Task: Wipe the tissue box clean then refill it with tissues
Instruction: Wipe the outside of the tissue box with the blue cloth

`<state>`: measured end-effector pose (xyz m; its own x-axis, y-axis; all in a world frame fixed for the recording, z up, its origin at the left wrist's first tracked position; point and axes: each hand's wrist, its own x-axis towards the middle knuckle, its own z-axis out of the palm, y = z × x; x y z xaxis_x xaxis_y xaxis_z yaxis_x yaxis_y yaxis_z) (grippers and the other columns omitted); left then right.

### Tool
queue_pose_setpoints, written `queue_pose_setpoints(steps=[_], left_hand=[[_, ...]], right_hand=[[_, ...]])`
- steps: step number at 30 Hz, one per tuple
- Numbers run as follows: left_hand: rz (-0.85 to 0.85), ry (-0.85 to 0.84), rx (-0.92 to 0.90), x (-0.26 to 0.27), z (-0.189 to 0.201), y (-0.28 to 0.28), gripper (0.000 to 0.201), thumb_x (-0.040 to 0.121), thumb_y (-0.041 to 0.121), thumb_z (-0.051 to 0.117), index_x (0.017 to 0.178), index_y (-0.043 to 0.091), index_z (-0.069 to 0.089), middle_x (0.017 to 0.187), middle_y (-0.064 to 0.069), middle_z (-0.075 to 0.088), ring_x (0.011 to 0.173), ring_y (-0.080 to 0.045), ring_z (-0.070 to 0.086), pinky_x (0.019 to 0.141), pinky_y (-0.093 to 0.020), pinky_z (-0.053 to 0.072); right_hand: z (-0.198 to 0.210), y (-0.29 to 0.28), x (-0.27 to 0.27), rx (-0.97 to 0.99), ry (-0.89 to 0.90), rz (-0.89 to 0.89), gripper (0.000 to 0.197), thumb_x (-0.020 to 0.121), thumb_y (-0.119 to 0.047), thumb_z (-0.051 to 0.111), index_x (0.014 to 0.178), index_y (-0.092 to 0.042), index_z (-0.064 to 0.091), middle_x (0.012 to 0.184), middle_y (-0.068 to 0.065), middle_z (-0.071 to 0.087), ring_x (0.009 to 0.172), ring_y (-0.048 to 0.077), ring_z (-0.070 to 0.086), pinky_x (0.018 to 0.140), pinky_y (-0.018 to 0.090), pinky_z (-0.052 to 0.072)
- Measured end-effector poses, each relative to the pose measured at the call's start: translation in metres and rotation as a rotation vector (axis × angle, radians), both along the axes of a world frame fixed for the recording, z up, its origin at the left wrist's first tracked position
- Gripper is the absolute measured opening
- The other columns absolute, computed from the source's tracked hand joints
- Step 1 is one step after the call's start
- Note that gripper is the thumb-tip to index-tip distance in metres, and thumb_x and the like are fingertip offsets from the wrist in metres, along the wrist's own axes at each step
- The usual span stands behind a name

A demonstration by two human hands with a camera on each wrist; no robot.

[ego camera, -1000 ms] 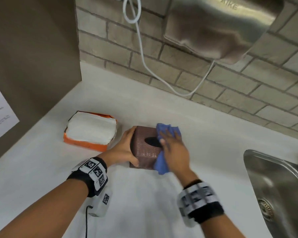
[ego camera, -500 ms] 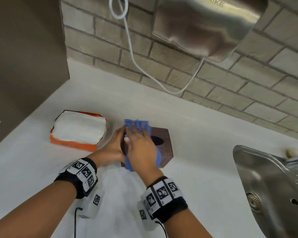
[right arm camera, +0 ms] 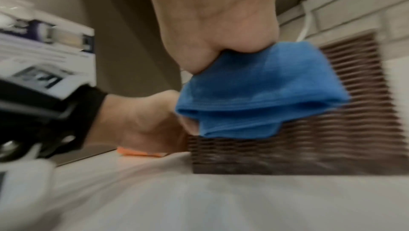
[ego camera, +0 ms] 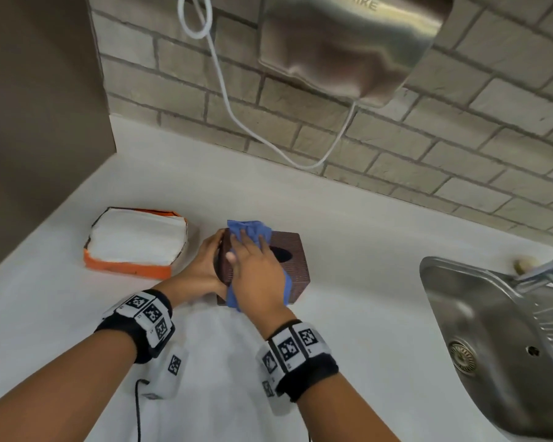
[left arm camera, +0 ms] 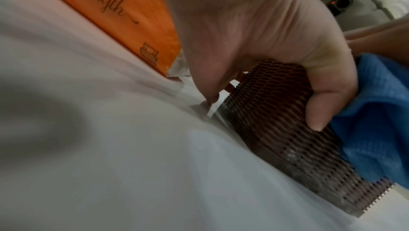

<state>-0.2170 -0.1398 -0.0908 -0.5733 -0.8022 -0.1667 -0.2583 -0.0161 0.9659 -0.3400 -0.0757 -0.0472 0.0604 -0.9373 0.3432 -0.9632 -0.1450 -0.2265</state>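
1. Right hand (ego camera: 256,275) lies flat, fingers straight, pressing a blue cloth (ego camera: 249,229) onto the top and near-left side of the tissue box (ego camera: 292,266); the cloth drapes over the box's front left edge.
2. Left hand (ego camera: 205,266) grips the box's left side, thumb (left arm camera: 327,105) curled onto the near face, just beside the cloth.
3. Tissue box: brown, woven texture, stands on the white desk (ego camera: 348,218), oval slot (ego camera: 281,253) on top partly showing to the right of the right hand.
4. Tissue pack (ego camera: 138,240), orange wrapper opened at the top with the white stack showing, lies on the desk just left of the left hand, apart from the box.
5. Steel sink (ego camera: 492,330) set in the desk, well to the right.
6. Metal hand dryer (ego camera: 348,49) on the brick wall above, white cord (ego camera: 224,90) looping below it.
7. Right wrist view is motion-blurred.
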Motion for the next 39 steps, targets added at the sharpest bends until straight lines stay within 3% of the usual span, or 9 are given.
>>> queue_pose_setpoints(steps=[4,11,14,17,22,27,31,33,39], left_hand=[[0.007,-0.013,0.002,0.001,0.000,0.002,0.138,0.036,0.016,0.084,0.150,0.036,0.010,0.148,0.004,0.025,0.133,-0.016,0.039,0.093,-0.025,0.048],[-0.078,-0.065,0.027,0.008,0.019,0.002,0.133,0.046,0.009,0.086,0.150,0.038,0.009,0.147,0.006,0.027,0.134,-0.016,0.034,0.111,-0.038,0.039],[-0.086,-0.052,0.077,0.012,0.023,0.000,0.127,0.044,0.015,0.086,0.143,0.051,0.014,0.148,0.006,0.031,0.132,-0.018,0.041,0.107,-0.041,0.044],[-0.100,0.014,0.112,0.014,0.026,0.002,0.105,0.048,0.013,0.084,0.128,0.058,0.033,0.142,0.004,0.045,0.127,-0.018,0.049,0.098,-0.036,0.049],[-0.124,0.127,0.274,0.012,0.038,0.002,0.067,0.069,0.021,0.077,0.129,0.038,0.054,0.129,0.006,0.064,0.127,-0.016,0.053,0.112,-0.043,0.034],[-0.137,0.136,0.363,0.016,0.035,-0.001,0.120,0.065,0.044,0.085,0.150,0.047,0.000,0.135,0.028,0.050,0.114,0.009,0.052,0.111,-0.031,0.038],[-0.318,-0.071,0.165,0.020,0.038,-0.001,0.151,0.051,0.049,0.091,0.148,0.039,-0.024,0.159,0.020,-0.002,0.143,-0.008,0.026,0.117,-0.035,0.031],[-0.324,-0.186,0.040,0.019,0.041,0.001,0.148,0.054,0.036,0.092,0.147,0.040,-0.024,0.152,0.027,-0.012,0.144,-0.008,0.017,0.119,-0.036,0.028],[-0.075,-0.109,0.017,0.011,0.032,-0.003,0.128,0.055,0.032,0.094,0.151,0.036,0.010,0.149,0.016,0.028,0.138,-0.006,0.030,0.115,-0.033,0.030]], right_hand=[[-0.004,0.013,-0.059,0.092,-0.153,-0.115,0.039,0.099,-0.028,0.035,0.134,-0.022,0.050,0.143,0.001,0.049,0.137,0.019,0.036,0.112,0.026,0.028],[0.021,0.062,-0.127,0.254,-1.470,-0.546,0.045,0.098,-0.039,0.041,0.119,-0.002,0.055,0.103,0.015,0.066,0.085,0.025,0.061,0.074,0.039,0.051],[0.025,0.082,-0.134,0.316,-1.677,-0.514,0.049,0.097,-0.044,0.039,0.127,-0.007,0.049,0.098,0.009,0.062,0.085,0.024,0.060,0.072,0.041,0.049],[0.021,0.090,-0.132,0.401,-1.793,-0.515,0.071,0.076,-0.056,0.063,0.122,-0.003,0.052,0.102,0.017,0.064,0.089,0.030,0.062,0.074,0.043,0.050],[0.019,0.083,-0.120,0.438,-1.788,-0.522,0.052,0.098,-0.045,0.030,0.104,-0.001,0.057,0.066,0.009,0.075,0.059,0.016,0.072,0.047,0.024,0.056],[0.028,0.070,-0.119,0.445,-1.736,-0.506,0.052,0.097,-0.047,0.032,0.098,-0.002,0.058,0.064,0.007,0.075,0.060,0.016,0.072,0.048,0.025,0.056],[0.041,0.067,-0.121,0.459,-1.752,-0.467,0.052,0.097,-0.047,0.032,0.097,-0.003,0.060,0.069,0.009,0.075,0.078,0.022,0.066,0.055,0.028,0.059],[0.045,0.064,-0.122,0.449,-1.771,-0.472,0.052,0.096,-0.047,0.034,0.101,-0.002,0.059,0.071,0.011,0.076,0.081,0.022,0.067,0.054,0.026,0.060],[0.060,0.064,-0.113,0.397,-1.549,-0.459,0.045,0.097,-0.044,0.038,0.119,-0.010,0.057,0.096,0.008,0.073,0.083,0.018,0.071,0.067,0.028,0.058]])
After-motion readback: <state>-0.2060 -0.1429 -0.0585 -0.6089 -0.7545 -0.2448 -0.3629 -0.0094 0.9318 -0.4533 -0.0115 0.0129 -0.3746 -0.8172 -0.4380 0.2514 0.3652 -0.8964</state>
